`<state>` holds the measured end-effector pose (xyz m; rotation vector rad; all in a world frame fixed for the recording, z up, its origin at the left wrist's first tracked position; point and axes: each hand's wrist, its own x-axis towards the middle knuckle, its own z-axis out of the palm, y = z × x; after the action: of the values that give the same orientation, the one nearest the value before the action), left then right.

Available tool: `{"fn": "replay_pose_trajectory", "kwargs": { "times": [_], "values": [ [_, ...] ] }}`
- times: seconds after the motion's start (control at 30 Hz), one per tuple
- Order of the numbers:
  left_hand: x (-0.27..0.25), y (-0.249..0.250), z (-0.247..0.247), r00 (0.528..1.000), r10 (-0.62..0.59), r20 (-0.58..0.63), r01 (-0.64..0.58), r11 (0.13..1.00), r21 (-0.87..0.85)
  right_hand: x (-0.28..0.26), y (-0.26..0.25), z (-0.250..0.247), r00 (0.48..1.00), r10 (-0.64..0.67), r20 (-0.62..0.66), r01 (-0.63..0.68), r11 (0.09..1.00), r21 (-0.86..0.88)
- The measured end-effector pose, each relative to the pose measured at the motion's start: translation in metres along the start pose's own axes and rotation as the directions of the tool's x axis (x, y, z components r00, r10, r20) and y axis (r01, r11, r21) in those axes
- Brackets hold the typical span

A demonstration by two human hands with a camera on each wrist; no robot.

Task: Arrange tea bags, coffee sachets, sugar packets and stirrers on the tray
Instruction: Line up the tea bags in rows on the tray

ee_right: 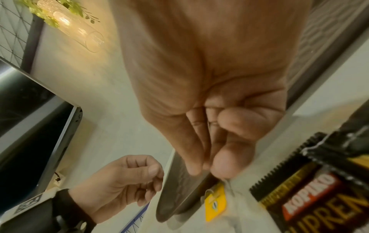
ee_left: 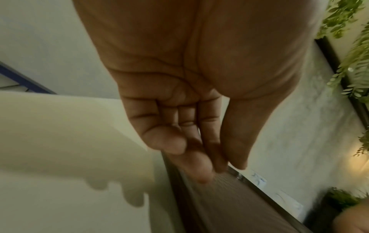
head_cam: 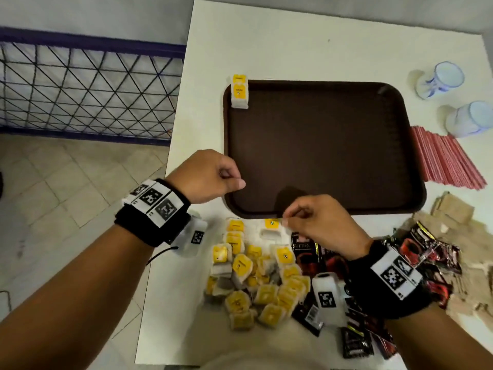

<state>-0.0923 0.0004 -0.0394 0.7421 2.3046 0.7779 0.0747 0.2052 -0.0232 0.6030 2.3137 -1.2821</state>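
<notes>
A dark brown tray (head_cam: 320,145) lies in the middle of the white table. Two tea bags (head_cam: 239,93) with yellow tags lean in its far left corner. My right hand (head_cam: 286,222) hovers at the tray's near edge and pinches the top of a white tea bag (head_cam: 270,232) between thumb and fingers. The right wrist view shows that pinch (ee_right: 207,171) above the bag's yellow tag (ee_right: 216,200). My left hand (head_cam: 229,177) hangs loosely curled over the tray's near left corner. In the left wrist view the left hand (ee_left: 199,165) holds nothing.
A heap of yellow-tagged tea bags (head_cam: 256,276) lies near the front edge. Black and red coffee sachets (head_cam: 416,257) lie to its right, with brown sugar packets (head_cam: 453,217) beyond. Red stirrers (head_cam: 442,161) and two cups (head_cam: 440,78) sit right of the tray. A railing (head_cam: 88,86) stands on the left.
</notes>
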Motion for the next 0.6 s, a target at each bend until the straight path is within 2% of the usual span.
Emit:
{"fn": "replay_pose_trajectory", "kwargs": {
  "times": [0.1,0.27,0.43,0.6],
  "values": [
    [-0.017,0.010,0.017,0.996,0.020,0.087,-0.016,0.999,-0.045,-0.014,0.006,0.004,0.998,-0.040,0.058,0.043,0.998,-0.055],
    [-0.035,0.033,0.037,0.961,0.078,0.266,-0.086,0.996,0.020,-0.028,0.009,0.008,0.983,-0.021,0.180,0.072,0.958,-0.279],
    [-0.040,0.061,0.061,0.919,0.085,0.384,-0.152,0.977,0.147,-0.043,0.013,0.010,0.974,0.017,0.225,0.067,0.931,-0.360],
    [-0.038,0.080,0.082,0.899,0.077,0.431,-0.197,0.950,0.241,-0.044,0.019,0.020,0.971,-0.012,0.237,0.096,0.933,-0.346]
  ]
}}
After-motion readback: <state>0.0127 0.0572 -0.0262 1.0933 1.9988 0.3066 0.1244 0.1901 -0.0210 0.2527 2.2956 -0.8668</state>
